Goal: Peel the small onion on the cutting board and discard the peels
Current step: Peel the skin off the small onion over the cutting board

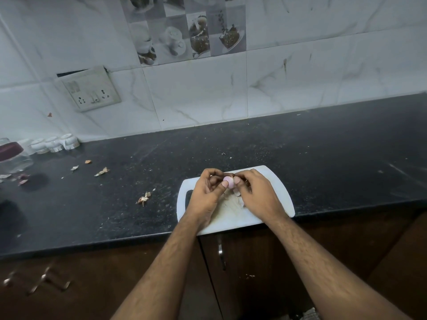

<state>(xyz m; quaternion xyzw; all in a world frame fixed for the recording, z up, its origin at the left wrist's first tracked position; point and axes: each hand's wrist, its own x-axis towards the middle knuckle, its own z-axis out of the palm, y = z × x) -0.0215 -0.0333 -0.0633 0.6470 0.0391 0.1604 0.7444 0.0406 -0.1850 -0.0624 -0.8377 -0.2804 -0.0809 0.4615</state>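
A small pale-purple onion (228, 181) is held just above the white cutting board (276, 195), which lies at the counter's front edge. My left hand (208, 192) grips the onion from the left with thumb and fingers. My right hand (256, 195) pinches it from the right, with a brown scrap of peel (235, 175) at its fingertips. Pale peel pieces (233, 205) lie on the board under my hands, partly hidden.
Loose peel scraps (143, 199) (101, 172) lie scattered on the black counter (323, 158) to the left. Small white cups (55, 144) and a glass jar (12, 155) stand at the far left by the tiled wall. A cupboard door handle (220, 252) is below the board.
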